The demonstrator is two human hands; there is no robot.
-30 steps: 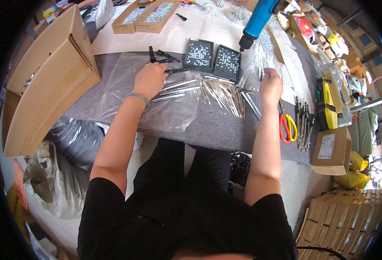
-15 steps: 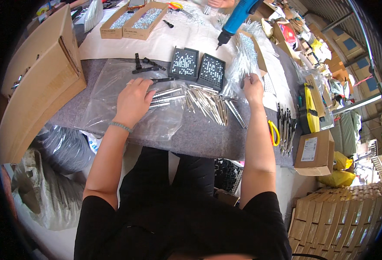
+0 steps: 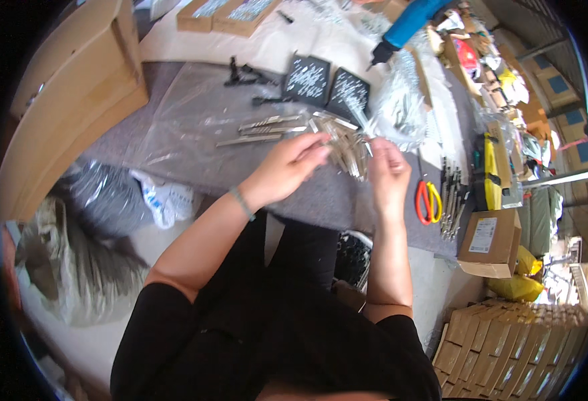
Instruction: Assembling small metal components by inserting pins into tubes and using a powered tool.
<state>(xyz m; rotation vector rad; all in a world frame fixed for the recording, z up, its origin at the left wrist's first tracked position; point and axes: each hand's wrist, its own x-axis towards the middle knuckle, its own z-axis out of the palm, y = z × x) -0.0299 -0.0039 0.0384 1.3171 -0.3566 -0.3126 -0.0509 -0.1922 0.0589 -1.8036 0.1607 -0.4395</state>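
Note:
My left hand is over the table's near side, its thumb and fingertips apart beside a pile of slim metallic strips. To its right, my right hand is closed in a pinch; a thin pale strip, blurred by motion, reaches up from its fingertips. Left of the pile, several longer silver rods lie on a clear plastic sheet. Beyond the pile stand two black perforated trays, a left tray and a right tray, dotted with small shiny pieces. Black clip-like parts lie to their left.
A blue power screwdriver hangs above the table. A clear plastic bag lies right of the trays. Scissors with red and yellow handles and dark slim rods are farther right. A large cardboard box stands at left.
My left hand has moved right, from the black parts to the strip pile. My right hand has drawn back toward me from the plastic bag. The view has shifted, showing more of the scissors.

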